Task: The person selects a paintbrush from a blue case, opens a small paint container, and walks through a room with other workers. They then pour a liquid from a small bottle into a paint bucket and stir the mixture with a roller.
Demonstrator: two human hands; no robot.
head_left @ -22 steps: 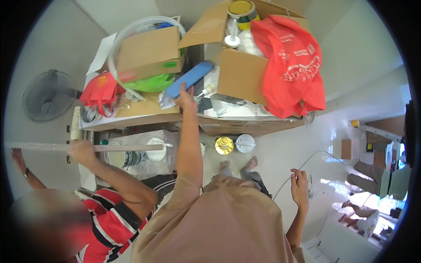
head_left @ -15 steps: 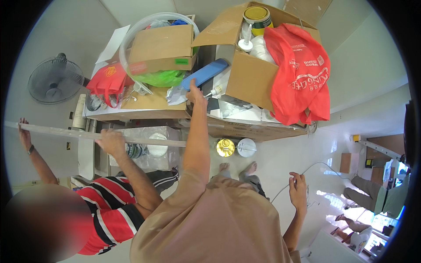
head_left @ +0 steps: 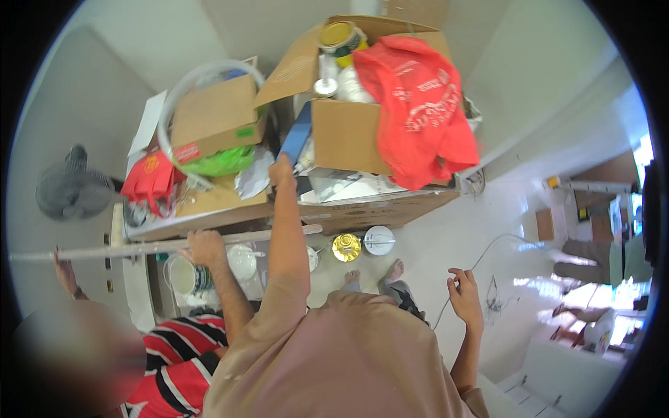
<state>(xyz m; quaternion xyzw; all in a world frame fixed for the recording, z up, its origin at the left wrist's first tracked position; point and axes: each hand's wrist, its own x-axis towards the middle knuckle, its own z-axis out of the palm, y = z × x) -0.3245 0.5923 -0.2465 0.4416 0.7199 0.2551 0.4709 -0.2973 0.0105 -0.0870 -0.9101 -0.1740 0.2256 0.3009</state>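
My left hand [head_left: 281,169] is closed on the lower end of a long blue case [head_left: 296,132], which lies steeply angled between a piled-up cardboard box [head_left: 212,111] and a larger open carton [head_left: 345,136]. Crumpled white paper [head_left: 252,174] and a green plastic bag [head_left: 219,160] are beside it. The open carton holds a yellow-lidded can [head_left: 338,38], a white roll and a red bag [head_left: 425,111] draped over its side. My right hand [head_left: 463,292] hangs low at the right, fingers bent but apart, holding nothing.
At left, a co-worker in a striped shirt [head_left: 178,380] grips a long pale strip [head_left: 132,251] below my left arm. Cans and tubs [head_left: 346,247] stand on the floor near my feet. A fan [head_left: 73,188] is at left. Other people [head_left: 585,261], a ladder and a cable are at right.
The view has shifted. The blue case in my left hand has swung from diagonal to steeper, nearer the open carton. The co-worker's hand and strip have moved right.
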